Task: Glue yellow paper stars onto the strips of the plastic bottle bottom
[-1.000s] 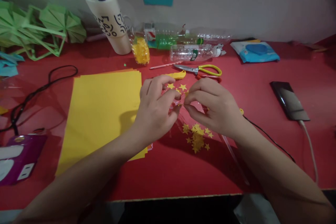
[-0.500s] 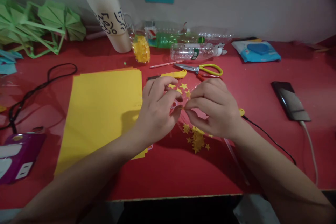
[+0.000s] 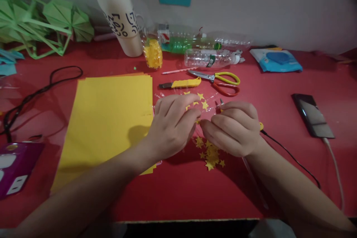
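My left hand is held over the table beside the yellow paper stack, its fingers curled together round a small yellow piece. Facing it, my right hand has its fingertips pinched close to the same piece; whether they grip it or something finer is hidden. Beyond the fingers, several yellow stars lie among clear plastic strips. Nearer the front edge is a pile of yellow stars. The dark tips of a tool show just above my right hand.
A yellow cutter and scissors lie behind the hands. Farther back are a white tumbler, plastic bottles and a wipes pack. A phone with a cable is at right, a purple box at left.
Both hands have moved slightly down in the view, uncovering the cutter and the red scissor handle. My right hand's fingers are curled more tightly. The whole view has shifted a little.
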A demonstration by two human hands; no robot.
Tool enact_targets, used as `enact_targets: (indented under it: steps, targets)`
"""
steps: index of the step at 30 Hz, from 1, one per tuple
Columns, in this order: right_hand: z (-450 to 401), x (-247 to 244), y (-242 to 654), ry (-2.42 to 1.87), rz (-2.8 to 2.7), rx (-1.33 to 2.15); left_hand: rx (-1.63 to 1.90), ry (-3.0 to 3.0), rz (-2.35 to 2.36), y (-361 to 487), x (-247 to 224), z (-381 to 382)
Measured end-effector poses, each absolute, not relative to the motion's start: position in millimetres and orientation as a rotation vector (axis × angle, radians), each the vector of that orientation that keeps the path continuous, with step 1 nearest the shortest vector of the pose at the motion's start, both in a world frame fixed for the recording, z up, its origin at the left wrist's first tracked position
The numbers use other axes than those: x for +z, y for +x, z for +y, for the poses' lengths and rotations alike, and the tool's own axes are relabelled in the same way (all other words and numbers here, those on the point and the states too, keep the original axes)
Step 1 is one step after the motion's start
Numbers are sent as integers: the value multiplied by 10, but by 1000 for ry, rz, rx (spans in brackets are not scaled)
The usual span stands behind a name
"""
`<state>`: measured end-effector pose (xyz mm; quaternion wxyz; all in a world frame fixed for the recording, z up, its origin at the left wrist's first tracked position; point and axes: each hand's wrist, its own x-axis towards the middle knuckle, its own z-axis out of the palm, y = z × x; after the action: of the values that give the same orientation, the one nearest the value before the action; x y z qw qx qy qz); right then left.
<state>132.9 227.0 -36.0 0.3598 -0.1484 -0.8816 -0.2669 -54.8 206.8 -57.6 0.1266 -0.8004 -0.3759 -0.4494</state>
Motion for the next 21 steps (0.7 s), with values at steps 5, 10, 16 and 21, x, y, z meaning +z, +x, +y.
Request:
enact_targets:
  steps: [5,10,16,21]
  targets:
    - [2269,-354,1313,-403,-2271,-681,-1308,-2317,-1034,-562,-608,2068]
    - [2267,-353,1311,-418,-2268,-666,-1287,-2319,-1038,-554,-595,2059]
    - [2256,-364,1292,-491,-2251,-651,-1311,-2336,-1026,-547,-580,2052]
    - [2249,-377,1261,-587,-2244,-597,-1325,-2359,-1149,-524,-583,2048]
